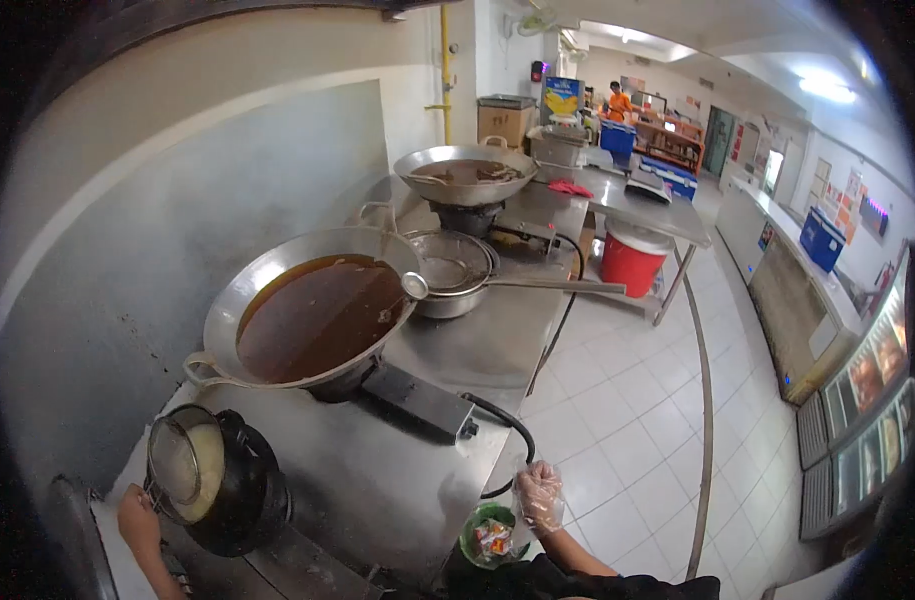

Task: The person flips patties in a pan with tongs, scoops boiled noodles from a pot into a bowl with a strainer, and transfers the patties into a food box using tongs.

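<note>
My left hand (139,517), bare, is closed at the rim of a mesh strainer (173,460), which rests over a pale-filled pot (209,470) on a black burner. In a clear plastic glove, my right hand (540,495) is closed above the floor, beside a green bowl (474,545) with wrappers in it; what its fingers hold, if anything, is too small to tell. A large wok (227,300) of dark brown oil stands on the steel counter (407,490).
Behind are a second oil wok (417,163), a strainer over a pot (447,305) and a long handle (567,286) jutting over the counter's edge. A black hose (512,420) loops nearby. A red bucket (632,262) sits under a steel table. A person in orange (619,102) stands far back.
</note>
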`<state>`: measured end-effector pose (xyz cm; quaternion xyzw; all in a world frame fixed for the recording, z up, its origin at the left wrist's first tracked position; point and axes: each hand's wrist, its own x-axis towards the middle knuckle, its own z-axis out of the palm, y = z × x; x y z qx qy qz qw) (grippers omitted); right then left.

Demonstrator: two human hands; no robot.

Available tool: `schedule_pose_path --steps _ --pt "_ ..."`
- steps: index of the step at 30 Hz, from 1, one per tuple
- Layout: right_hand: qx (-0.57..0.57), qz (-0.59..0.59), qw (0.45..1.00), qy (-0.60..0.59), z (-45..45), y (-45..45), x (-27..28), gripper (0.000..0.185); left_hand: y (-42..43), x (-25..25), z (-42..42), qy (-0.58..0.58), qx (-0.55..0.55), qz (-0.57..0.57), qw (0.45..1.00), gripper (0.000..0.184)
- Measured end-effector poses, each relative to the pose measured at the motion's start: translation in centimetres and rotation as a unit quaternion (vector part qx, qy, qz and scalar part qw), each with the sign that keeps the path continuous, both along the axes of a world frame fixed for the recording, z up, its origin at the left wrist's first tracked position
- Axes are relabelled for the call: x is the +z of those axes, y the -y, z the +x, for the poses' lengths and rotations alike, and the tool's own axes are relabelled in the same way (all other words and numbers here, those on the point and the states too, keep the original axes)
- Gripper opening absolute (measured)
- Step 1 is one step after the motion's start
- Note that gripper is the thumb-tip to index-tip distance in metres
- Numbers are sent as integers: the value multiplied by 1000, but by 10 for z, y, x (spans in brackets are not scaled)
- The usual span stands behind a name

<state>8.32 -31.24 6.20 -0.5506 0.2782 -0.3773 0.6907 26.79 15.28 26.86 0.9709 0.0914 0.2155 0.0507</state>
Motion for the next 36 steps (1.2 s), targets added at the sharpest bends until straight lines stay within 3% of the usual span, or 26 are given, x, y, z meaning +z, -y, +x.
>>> schedule_pose_path --steps 1,4,7,10,14,16,22,23,26,28,29,32,34,36 --pt "-28 -77 992 -96 3 2 -3 23 5 7 -2 -8 4 -2 1000 7" --pt "-11 -21 1000 2 11 -2 8 24 -1 7 -3 24 -20 29 999 5" --pt "-21 -49 998 -39 18 -3 14 26 -4 11 -5 23 -13 22 999 5" --pt "9 5 1000 14 23 -15 35 25 -11 9 -3 29 -21 19 999 5" --pt "6 -54 997 -57 28 -15 10 24 8 29 -10 -32 23 -30 999 4" --pt "5 -94 992 -81 30 -18 11 24 13 33 -14 -21 1 2 1000 3" --pt "19 -12 999 -30 26 -23 22 23 -1 22 -12 35 -97 41 994 1" --pt "12 -31 999 -39 25 -22 19 23 1 23 -13 31 -115 40 992 1" --pt "-6 -93 993 -66 26 -15 -1 23 33 46 -26 -63 -29 2 998 2" --pt "-17 -139 987 -83 26 -9 -19 24 20 31 -20 -8 -62 38 997 2" --pt "-6 -136 989 -65 26 -7 -24 23 14 22 -17 19 -78 56 995 2" --pt "21 -76 997 -10 24 -9 -20 22 7 11 -12 -8 -49 -41 998 3" --pt "27 31 999 26 22 -18 13 22 10 12 -14 -26 -40 -13 999 3" --pt "35 39 999 9 22 -16 14 21 10 12 -14 -37 -31 -2 999 4"
